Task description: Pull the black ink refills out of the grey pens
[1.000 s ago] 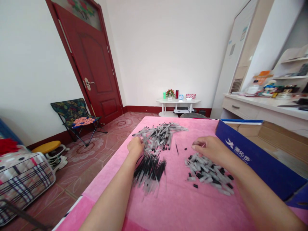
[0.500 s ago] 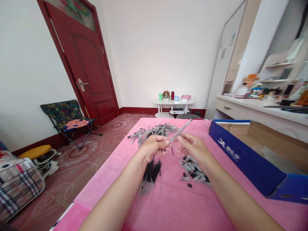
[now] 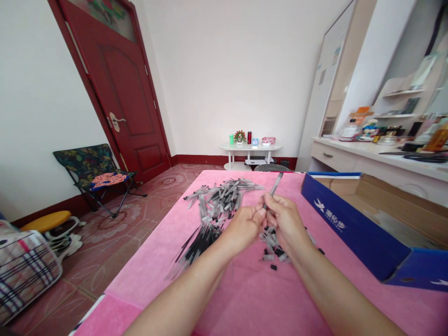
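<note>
The pink-covered worktop (image 3: 259, 298) stands before a white wall (image 3: 224, 65). Above it, the person's right hand (image 3: 286, 215) holds a slim pen barrel (image 3: 277, 183) between closed fingers (image 3: 270, 200). The barrel is translucent grey, darker toward its far end; its long axis leans upward, away from the person and slightly to the right. The left hand (image 3: 247, 225) meets its near end from the left side; what its pinched fingers grasp there cannot be told. Black pen refills (image 3: 202, 241) lie left of the hands, pen caps (image 3: 271, 240) beneath them.

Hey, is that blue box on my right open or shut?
Open: nothing covers the top of the blue box, and its brown cardboard inside shows beyond the near wall.
</note>
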A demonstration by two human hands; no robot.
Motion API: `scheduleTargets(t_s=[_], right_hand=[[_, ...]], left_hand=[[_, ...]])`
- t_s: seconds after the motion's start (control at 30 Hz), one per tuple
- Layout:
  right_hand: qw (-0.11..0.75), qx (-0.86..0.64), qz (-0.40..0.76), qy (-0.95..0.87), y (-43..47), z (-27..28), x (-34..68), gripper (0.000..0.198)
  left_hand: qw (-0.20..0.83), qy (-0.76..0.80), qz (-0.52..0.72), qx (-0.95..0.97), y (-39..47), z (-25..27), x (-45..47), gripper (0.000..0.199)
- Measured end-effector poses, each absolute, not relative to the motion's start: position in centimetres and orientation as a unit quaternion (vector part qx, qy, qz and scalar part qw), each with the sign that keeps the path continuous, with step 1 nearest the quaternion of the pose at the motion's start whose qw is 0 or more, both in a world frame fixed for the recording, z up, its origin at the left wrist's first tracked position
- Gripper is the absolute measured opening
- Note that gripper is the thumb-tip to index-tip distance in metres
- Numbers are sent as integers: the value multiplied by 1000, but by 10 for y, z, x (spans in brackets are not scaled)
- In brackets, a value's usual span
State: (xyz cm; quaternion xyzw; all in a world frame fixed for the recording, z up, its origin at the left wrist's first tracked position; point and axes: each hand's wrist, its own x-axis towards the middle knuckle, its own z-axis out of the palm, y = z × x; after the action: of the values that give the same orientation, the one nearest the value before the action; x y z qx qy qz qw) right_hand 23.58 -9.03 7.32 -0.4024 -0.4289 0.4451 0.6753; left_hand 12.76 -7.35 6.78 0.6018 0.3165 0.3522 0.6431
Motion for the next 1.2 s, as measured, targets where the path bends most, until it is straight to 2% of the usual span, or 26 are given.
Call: scheduleTargets(t_s=[0.1, 0.17, 0.23, 0.33, 0.4, 0.47, 0.6, 0.67, 0.77, 0.9, 1.03, 1.2], right_hand=[[695, -398, 456, -388, -93, 77, 235, 29], [713, -394, 452, -364, -94, 79, 231, 30], [732, -390, 433, -353, -95, 80, 225, 31], [750, -388, 408, -349, -95, 80, 223, 31], [764, -385, 397, -332, -93, 82, 236, 30], [796, -379, 369, -296, -93, 87, 263, 30], [822, -369, 324, -287, -99, 106, 315, 30], [804, -365, 349, -313, -103, 115, 320, 24], [760, -368, 407, -348, -105, 122, 307, 18], [694, -410, 457, -376, -99, 118, 293, 23], [635, -430, 492, -412, -96, 108, 291, 24], [622, -405, 512, -432, -95, 98, 274, 23]], left_hand=[[660, 265, 326, 623, -77, 72, 129, 39], [636, 268, 331, 644, -78, 75, 130, 38], [538, 296, 357, 704, -78, 79, 132, 35], [328, 343, 387, 791, -83, 83, 135, 31], [265, 359, 380, 810, -90, 82, 136, 31], [291, 340, 353, 822, -99, 79, 134, 35], [423, 301, 320, 792, -101, 65, 136, 36], [466, 319, 340, 752, -92, 54, 142, 36], [472, 305, 357, 746, -79, 34, 154, 33], [556, 270, 317, 719, -80, 9, 163, 22], [530, 250, 323, 743, -86, 6, 162, 29], [512, 262, 392, 718, -79, 33, 152, 28]])
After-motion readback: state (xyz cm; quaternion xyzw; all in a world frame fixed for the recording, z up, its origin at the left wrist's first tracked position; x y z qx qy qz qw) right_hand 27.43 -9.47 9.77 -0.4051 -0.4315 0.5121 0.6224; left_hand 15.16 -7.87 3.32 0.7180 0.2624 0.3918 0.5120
